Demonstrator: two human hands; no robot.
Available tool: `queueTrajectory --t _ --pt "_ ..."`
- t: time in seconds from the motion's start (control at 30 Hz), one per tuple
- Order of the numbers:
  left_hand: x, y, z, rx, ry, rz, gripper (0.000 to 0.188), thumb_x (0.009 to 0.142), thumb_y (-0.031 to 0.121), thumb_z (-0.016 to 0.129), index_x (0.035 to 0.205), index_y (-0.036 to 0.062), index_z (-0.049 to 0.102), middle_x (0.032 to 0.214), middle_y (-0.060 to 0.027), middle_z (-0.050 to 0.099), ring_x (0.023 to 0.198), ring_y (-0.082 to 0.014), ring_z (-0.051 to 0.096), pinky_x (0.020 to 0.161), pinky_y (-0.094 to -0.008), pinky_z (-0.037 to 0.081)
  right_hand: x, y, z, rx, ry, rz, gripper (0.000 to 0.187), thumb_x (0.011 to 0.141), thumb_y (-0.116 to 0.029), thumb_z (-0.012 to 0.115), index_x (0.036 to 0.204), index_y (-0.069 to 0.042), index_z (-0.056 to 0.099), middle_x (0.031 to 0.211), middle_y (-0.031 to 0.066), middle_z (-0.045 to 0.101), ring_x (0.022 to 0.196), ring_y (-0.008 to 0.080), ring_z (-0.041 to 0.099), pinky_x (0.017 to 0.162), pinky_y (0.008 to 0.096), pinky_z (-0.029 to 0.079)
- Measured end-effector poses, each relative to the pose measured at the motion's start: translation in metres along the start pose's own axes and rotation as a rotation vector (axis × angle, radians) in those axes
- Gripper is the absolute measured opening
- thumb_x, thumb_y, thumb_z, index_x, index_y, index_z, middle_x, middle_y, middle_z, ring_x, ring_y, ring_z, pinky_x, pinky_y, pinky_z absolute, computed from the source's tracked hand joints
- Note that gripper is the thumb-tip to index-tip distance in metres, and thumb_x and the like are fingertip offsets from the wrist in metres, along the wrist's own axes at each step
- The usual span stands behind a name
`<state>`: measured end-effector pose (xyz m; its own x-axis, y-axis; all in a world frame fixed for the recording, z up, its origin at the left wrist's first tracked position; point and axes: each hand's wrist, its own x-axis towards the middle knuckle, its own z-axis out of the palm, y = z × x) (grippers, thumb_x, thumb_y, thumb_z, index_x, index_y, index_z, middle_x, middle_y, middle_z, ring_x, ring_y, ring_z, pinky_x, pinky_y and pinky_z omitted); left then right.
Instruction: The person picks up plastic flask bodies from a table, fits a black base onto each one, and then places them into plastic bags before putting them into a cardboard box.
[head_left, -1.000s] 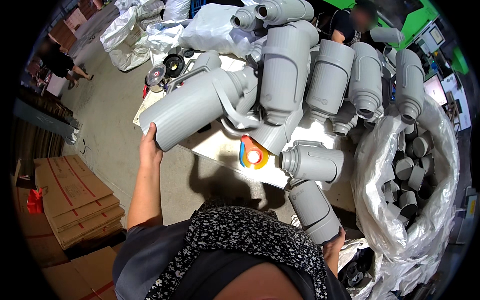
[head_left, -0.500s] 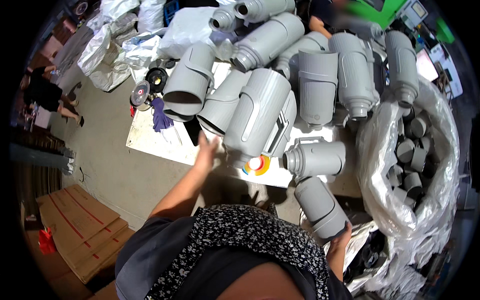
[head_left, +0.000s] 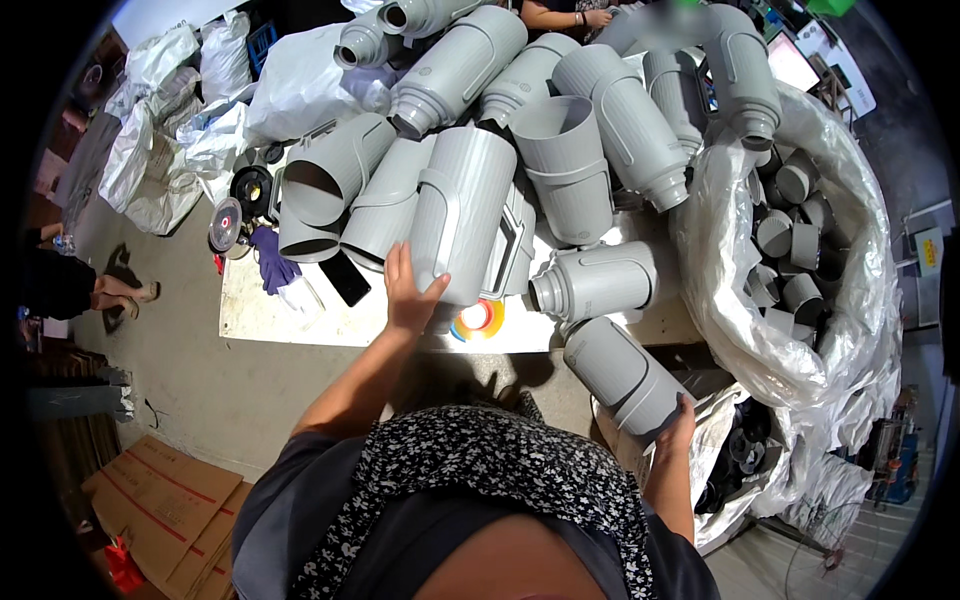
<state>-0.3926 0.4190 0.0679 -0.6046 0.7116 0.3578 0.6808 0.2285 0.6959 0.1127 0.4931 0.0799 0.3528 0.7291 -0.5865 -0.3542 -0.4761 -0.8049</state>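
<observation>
My left hand (head_left: 412,302) has its fingers spread and rests against the lower side of a large grey bottle casing (head_left: 462,215) with a curved raised band and a side handle. My right hand (head_left: 678,422) grips the wide end of another grey bottle casing (head_left: 622,375), which slants off the table's front edge with its narrower end up and left. Touching that end is a grey casing lying on its side (head_left: 600,280), its threaded neck toward the left. A roll of yellow tape (head_left: 478,320) lies just right of my left hand.
Several more grey casings (head_left: 560,170) are heaped across the white table (head_left: 290,325). A dark phone (head_left: 345,278) and purple glove (head_left: 272,260) lie at its left. To the right stands a plastic-lined bag (head_left: 715,290) of grey cup-like parts. Another person's hand (head_left: 597,18) shows beyond.
My left hand has come up and right, from free air onto the large casing's side. My right hand keeps its hold. The whole view has shifted, and a casing in the middle now leans differently.
</observation>
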Motion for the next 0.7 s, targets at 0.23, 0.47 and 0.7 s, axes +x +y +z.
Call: queueTrajectory --t 0.23,0.47,0.7 --pt "0.168 0.047 0.018 0.250 -0.133 0.445 0.070 0.072 0.032 0.065 0.127 -0.0001 0.036 0.132 -0.0225 0.034 0.126 -0.0368 0.028 0.103 -0.0429 0.023 -0.005 -0.002 0.006 -0.043 -0.025 0.054 0.045 0.081 -0.030 0.052 0.113 0.001 0.050 0.113 0.0138 0.053 0.103 0.0298 0.050 0.092 0.0415 0.037" --pt "0.224 0.069 0.022 0.544 -0.693 0.434 0.057 0.065 0.050 0.066 0.104 0.0096 0.059 0.105 -0.0134 0.058 0.101 -0.0306 0.052 0.085 -0.0419 0.040 -0.006 -0.006 0.003 -0.047 -0.056 0.063 0.049 0.083 -0.033 0.048 0.119 0.002 0.045 0.121 0.0142 0.049 0.109 0.0310 0.048 0.093 0.0430 0.036" --pt "0.145 0.051 -0.090 0.235 -0.696 0.348 0.037 0.074 0.039 0.062 0.075 0.0024 0.058 0.074 -0.0156 0.056 0.074 -0.0350 0.054 0.065 -0.0424 0.041 -0.001 -0.022 0.011 -0.140 -0.205 0.129 0.055 0.083 -0.033 0.047 0.125 0.002 0.039 0.127 0.0153 0.044 0.113 0.0320 0.045 0.094 0.0433 0.035"
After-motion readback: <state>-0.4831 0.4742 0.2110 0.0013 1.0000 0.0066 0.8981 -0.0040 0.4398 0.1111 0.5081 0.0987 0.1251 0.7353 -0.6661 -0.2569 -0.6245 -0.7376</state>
